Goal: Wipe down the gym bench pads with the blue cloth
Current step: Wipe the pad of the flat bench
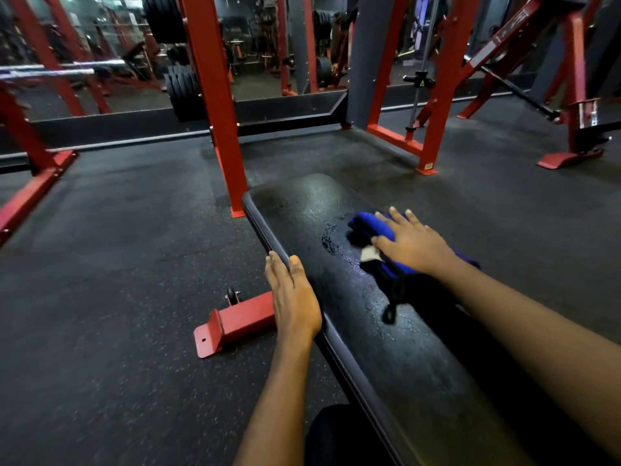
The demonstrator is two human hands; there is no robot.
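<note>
Nearest, my left hand (293, 297) is bracing the pad's (302, 203) left edge, fingers straight and together. My right hand (414, 245) is pressing the blue cloth (367, 223) mid-pad, fingers splayed flat. I'm expecting the bunched cloth could skid out on the wet pad.

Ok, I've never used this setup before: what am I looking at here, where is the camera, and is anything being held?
There is no machine: these are a person's two bare arms, seen from one wide-angle camera worn on the head, looking forward and down. The long black surface is the gym bench pad, with wet streaks on it. The right hand lies flat on a bunched blue cloth and presses it to the pad; nothing is gripped. The left hand rests with straight fingers on the pad's left edge. Below it, a red bench foot sits on the dark floor, and red rack posts stand beyond.
</note>
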